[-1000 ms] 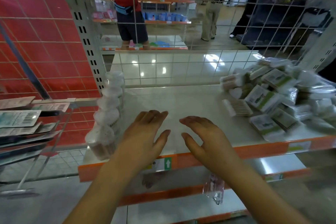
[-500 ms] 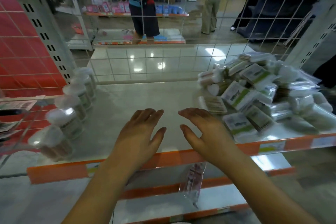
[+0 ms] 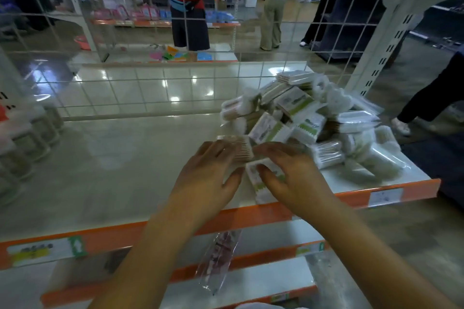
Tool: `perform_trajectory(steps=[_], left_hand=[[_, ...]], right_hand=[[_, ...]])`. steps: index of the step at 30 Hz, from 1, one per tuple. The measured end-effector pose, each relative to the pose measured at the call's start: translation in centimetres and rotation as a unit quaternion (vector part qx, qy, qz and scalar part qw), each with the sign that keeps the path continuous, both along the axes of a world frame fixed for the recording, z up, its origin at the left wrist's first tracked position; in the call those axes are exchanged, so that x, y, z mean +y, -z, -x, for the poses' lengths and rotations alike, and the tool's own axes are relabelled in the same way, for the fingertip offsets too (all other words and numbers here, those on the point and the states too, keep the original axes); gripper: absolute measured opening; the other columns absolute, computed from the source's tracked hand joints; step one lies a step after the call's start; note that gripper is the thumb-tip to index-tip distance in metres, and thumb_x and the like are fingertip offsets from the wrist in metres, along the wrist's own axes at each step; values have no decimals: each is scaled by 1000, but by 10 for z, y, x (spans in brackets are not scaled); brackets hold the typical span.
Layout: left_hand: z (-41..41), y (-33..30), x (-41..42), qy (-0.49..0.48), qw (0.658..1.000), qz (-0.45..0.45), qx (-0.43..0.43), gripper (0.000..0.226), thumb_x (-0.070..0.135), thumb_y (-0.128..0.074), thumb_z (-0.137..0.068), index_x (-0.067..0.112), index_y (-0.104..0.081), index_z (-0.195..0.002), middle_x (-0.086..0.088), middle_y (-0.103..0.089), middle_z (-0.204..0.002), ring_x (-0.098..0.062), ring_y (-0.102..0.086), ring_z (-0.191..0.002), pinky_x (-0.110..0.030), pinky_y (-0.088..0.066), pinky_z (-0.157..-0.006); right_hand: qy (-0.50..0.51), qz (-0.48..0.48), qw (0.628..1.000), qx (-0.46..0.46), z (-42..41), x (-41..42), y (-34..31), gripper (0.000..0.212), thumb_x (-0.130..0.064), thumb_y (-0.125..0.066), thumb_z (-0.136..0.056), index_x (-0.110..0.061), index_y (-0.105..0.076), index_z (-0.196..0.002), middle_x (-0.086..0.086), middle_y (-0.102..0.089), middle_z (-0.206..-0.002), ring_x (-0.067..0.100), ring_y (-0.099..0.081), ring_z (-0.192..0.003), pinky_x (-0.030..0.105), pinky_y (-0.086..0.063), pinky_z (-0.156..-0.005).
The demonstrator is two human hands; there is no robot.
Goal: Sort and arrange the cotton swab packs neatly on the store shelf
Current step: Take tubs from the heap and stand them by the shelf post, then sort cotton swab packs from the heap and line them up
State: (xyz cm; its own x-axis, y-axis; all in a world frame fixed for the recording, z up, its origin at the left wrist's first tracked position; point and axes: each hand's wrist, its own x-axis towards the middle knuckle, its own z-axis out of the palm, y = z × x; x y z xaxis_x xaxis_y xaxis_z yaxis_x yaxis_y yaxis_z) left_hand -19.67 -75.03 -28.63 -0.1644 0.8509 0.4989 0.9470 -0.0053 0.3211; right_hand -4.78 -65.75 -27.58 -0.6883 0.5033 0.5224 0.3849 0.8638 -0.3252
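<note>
- Cotton swab packs (image 3: 311, 120) are lying heaped at the right end of the store shelf (image 3: 120, 158); green-and-white labels are showing, their writing too blurred to read.
- Round swab tubs (image 3: 27, 133) are standing in a row at the shelf's left edge.
- The left hand (image 3: 208, 178) is resting, fingers spread, on a clear pack (image 3: 238, 148) of wooden-stick swabs.
- The right hand (image 3: 291, 175) is curling its thumb and fingers round a green-labelled pack (image 3: 256, 183) near the orange shelf edge (image 3: 356, 198).
- Price labels (image 3: 384, 197) on that edge are illegible.
</note>
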Motion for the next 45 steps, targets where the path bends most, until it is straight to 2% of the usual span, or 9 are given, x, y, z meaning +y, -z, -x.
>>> perform_trajectory(steps=[4, 9, 21, 25, 28, 30, 33, 40, 45], left_hand=[[-17, -6, 38, 33, 999, 24, -7, 45, 34, -49, -85, 10, -58, -121, -7, -61, -112, -28, -55, -102, -36, -48, -79], [-21, -26, 93, 109, 992, 63, -5, 37, 21, -60, -80, 11, -61, -116, -8, -64, -113, -25, -59, -104, -35, -49, -82], [-22, -18, 145, 55, 963, 245, 100, 50, 8, -52, -89, 14, -42, -138, -6, -39, -143, -24, -38, -129, -35, -32, -104], [-14, -7, 145, 55, 960, 224, 158, 43, 7, -51, -90, 9, -48, -133, -12, -43, -138, -28, -40, -126, -37, -33, -103], [-9, -9, 141, 94, 970, 167, 149, 26, 4, -62, -82, 2, -64, -108, -22, -59, -109, -37, -56, -102, -45, -46, -86], [-3, -11, 139, 108, 972, 129, 163, 27, 3, -75, -66, 4, -68, -92, -16, -64, -88, -33, -61, -83, -39, -49, -71], [-5, -20, 131, 103, 980, 83, 148, 19, 8, -75, -70, 7, -68, -87, -10, -67, -86, -27, -62, -82, -25, -37, -70], [-11, -21, 94, 22, 979, -51, -194, 22, 18, -75, -75, 16, -55, -85, 9, -59, -81, -5, -56, -70, -15, -42, -58], [-28, -20, 65, -8, 823, -90, -560, 19, 6, -69, -79, 18, -58, -88, -3, -68, -80, -16, -67, -70, -27, -56, -59]], right_hand=[[34, -18, 999, 11, -13, 32, -2, 30, -18, -58, -77, -3, -69, -101, 14, -70, -97, 31, -67, -86, 40, -54, -72], [103, 61, 991, -53, -13, 69, -14, 36, -22, -48, -94, -14, -53, -128, 5, -55, -129, 24, -49, -119, 32, -39, -94], [156, 82, 977, -122, -21, 87, -11, 28, -24, -46, -91, -12, -59, -113, 8, -59, -114, 28, -55, -104, 34, -45, -81], [157, 99, 975, -124, -25, 81, -11, 32, -26, -42, -96, -14, -54, -122, 6, -55, -125, 25, -51, -112, 33, -42, -86], [142, 121, 976, -111, -28, 74, -14, 33, -23, -43, -95, -17, -53, -126, 3, -52, -130, 23, -48, -117, 31, -39, -89], [131, 140, 977, -90, -28, 72, -14, 33, -20, -45, -94, -17, -54, -125, 3, -52, -131, 23, -49, -117, 31, -39, -90], [131, 145, 978, -70, -28, 70, -14, 33, -20, -46, -94, -18, -55, -125, 2, -53, -130, 21, -49, -117, 30, -39, -89], [92, 162, 978, 97, -36, 58, 2, 41, -17, -57, -89, -15, -50, -130, 4, -56, -124, 19, -53, -110, 25, -40, -84], [21, 354, 902, 245, -32, 45, -2, 47, -19, -67, -83, -29, -47, -123, -9, -59, -104, 9, -61, -93, 25, -49, -81]])
